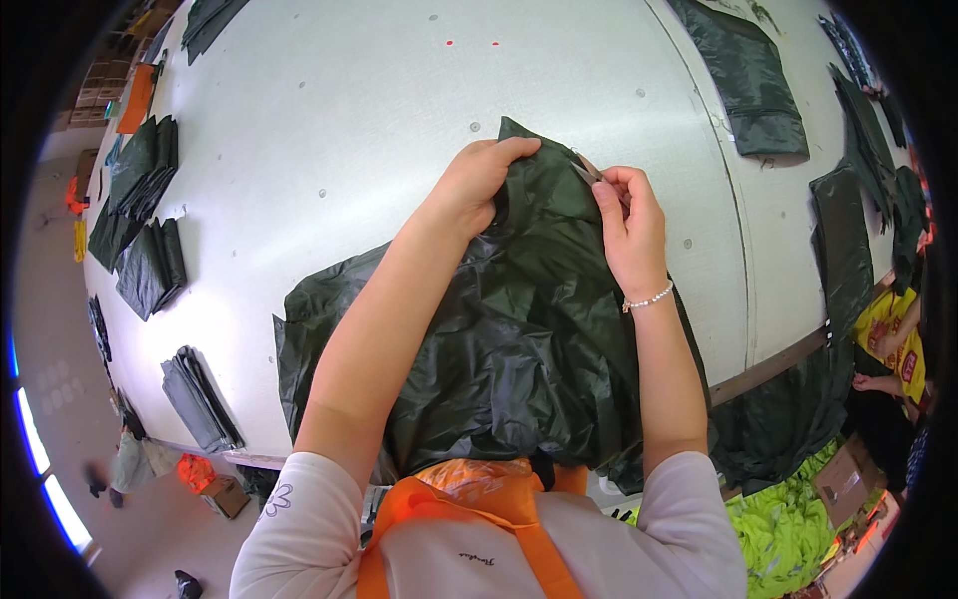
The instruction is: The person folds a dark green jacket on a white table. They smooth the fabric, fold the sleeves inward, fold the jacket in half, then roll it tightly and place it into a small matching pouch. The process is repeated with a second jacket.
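Observation:
A crumpled dark green garment (539, 319) of thin, shiny fabric lies spread in front of me, its near side hanging over the table's edge against my body. My left hand (477, 185) is closed on the fabric near its far corner, thumb on top. Close to that corner, my right hand (631, 215) pinches what look like small metal thread snips (589, 175), their tips at the fabric's edge. Fingers hide most of the snips, so I cannot see whether the blades are apart.
Folded dark green pieces (150, 265) lie along the table's left side, with a larger folded piece (758, 85) at the far right. The white table (379, 110) has a seam on the right. Another person in yellow (893, 334) sits at right, near bright green fabric (783, 534).

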`<state>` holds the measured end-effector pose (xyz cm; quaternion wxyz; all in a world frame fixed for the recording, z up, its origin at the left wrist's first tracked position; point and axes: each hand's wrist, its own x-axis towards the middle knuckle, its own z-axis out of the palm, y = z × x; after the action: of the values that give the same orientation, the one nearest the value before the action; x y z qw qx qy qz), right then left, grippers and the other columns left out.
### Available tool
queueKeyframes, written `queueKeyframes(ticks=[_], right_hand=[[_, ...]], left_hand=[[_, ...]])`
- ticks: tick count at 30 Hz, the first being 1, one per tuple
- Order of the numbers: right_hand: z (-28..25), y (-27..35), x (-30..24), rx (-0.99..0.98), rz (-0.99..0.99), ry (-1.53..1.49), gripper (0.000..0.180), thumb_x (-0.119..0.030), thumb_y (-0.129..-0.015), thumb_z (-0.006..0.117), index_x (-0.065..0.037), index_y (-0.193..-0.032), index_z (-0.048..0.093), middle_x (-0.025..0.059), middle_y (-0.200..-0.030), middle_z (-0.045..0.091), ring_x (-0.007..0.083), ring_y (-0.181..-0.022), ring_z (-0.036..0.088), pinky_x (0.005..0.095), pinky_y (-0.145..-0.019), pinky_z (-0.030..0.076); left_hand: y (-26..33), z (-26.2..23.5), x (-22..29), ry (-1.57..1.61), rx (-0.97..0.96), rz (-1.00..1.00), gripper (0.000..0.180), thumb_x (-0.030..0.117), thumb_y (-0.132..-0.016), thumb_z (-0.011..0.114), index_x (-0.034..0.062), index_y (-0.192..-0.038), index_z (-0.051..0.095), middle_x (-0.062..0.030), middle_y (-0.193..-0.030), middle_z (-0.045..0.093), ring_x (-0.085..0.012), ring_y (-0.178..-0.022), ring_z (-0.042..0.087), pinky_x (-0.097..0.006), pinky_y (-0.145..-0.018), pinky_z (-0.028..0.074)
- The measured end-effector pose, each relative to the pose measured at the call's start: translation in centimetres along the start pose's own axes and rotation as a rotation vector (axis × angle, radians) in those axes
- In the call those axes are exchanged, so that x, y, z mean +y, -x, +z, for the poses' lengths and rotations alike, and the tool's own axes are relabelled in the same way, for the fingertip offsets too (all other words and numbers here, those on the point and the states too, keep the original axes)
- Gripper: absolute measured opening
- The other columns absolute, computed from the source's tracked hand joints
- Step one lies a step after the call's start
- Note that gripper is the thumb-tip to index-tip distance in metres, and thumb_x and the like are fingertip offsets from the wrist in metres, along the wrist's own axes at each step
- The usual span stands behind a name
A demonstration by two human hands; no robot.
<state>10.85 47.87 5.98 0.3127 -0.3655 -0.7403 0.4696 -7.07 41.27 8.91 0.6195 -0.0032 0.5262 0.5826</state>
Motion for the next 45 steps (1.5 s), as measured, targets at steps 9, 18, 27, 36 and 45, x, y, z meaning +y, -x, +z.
queueKeyframes(ticks=[9,18,27,36,45], right_hand=[[0.6,-0.9,-0.6,-0.001,-0.087,0.072,0.018,-0.017,-0.088,0.063,-0.002,-0.094,0.055,0.0098,-0.084,0.061,0.0212,-0.072,0.061,0.0296,-0.065,0.048],[0.1,-1.4,-0.6,0.058,-0.046,0.072,0.018,-0.019,-0.088,0.063,-0.003,-0.093,0.056,0.0054,-0.078,0.061,0.0139,-0.065,0.055,0.0265,-0.058,0.044],[1.2,-2.6,-1.8,0.057,-0.127,-0.007,0.009,-0.001,-0.075,0.071,0.001,-0.082,0.066,0.0032,-0.072,0.055,0.0097,-0.06,0.05,0.0222,-0.055,0.04],[2.0,-3.7,0.2,0.322,-0.135,0.161,0.004,-0.001,-0.084,0.059,0.001,-0.085,0.057,0.0118,-0.082,0.057,0.0223,-0.065,0.056,0.0325,-0.061,0.046],[0.0,-3.5,-0.7,-0.213,0.093,-0.19,0.016,-0.015,-0.09,0.059,-0.001,-0.084,0.064,-0.002,-0.067,0.054,0.0035,-0.063,0.044,0.0202,-0.057,0.038]], left_hand=[[0.4,0.2,0.2,-0.113,-0.002,0.041,0.023,0.013,-0.088,0.057,-0.0086,-0.094,0.061,-0.013,-0.088,0.066,-0.0187,-0.076,0.066,-0.031,-0.068,0.055],[0.7,0.6,0.1,-0.133,0.029,0.08,0.026,0.015,-0.087,0.058,-0.0115,-0.088,0.061,-0.014,-0.082,0.066,-0.0189,-0.069,0.064,-0.029,-0.062,0.052],[0.6,0.3,0.1,-0.212,0.012,0.086,0.026,0.015,-0.087,0.059,-0.0098,-0.094,0.062,-0.013,-0.088,0.067,-0.0173,-0.076,0.065,-0.029,-0.067,0.053],[0.9,0.4,-0.2,-0.2,0.048,0.093,0.027,0.017,-0.087,0.06,-0.01,-0.089,0.062,-0.0118,-0.083,0.066,-0.0165,-0.071,0.063,-0.028,-0.063,0.051],[1.6,0.5,0.0,-0.334,-0.017,0.177,0.023,0.014,-0.081,0.068,-0.0077,-0.088,0.064,-0.0124,-0.081,0.067,-0.0166,-0.07,0.064,-0.027,-0.062,0.051]])
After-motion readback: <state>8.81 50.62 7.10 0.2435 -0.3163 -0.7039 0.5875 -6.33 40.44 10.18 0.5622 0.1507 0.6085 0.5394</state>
